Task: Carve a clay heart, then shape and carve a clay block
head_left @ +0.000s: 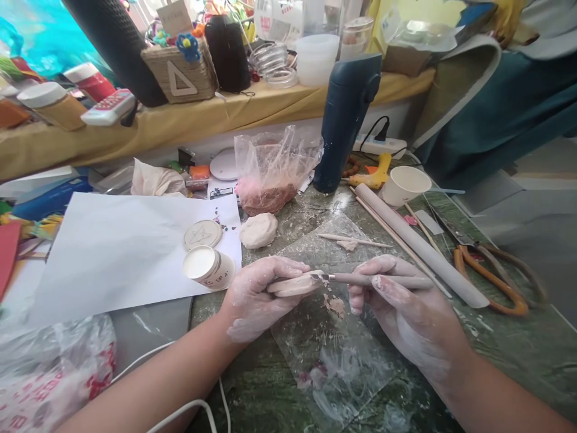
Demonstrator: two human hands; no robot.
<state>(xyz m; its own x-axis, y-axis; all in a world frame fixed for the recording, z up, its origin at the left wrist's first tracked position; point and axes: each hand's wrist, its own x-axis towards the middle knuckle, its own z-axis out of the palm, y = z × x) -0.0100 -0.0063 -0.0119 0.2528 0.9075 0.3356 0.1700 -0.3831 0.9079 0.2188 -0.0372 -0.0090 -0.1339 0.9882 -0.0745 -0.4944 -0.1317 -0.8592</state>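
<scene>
Dusted white with powder, my left hand (264, 294) grips a flat round disc of pale clay (295, 285) by its edge, tilted nearly edge-on to me. My right hand (401, 307) is closed around a slim grey-handled tool (360, 279), held level like a pen. The tool's dark tip meets the disc's right edge. Below that contact, clay crumbs (334, 305) lie on a clear plastic sheet (311, 349). A lump of pale clay (258, 230) rests just beyond my left hand. A thin pointed stick (354, 240) lies past the tool.
White paper (126, 252) at left bears a paper cup (208, 267) and a star-marked disc (202, 234). A bag of reddish clay (270, 192) and dark blue bottle (345, 120) stand behind. To the right are a grey roller (419, 246), scissors (491, 276), glue gun (372, 174) and another cup (406, 185).
</scene>
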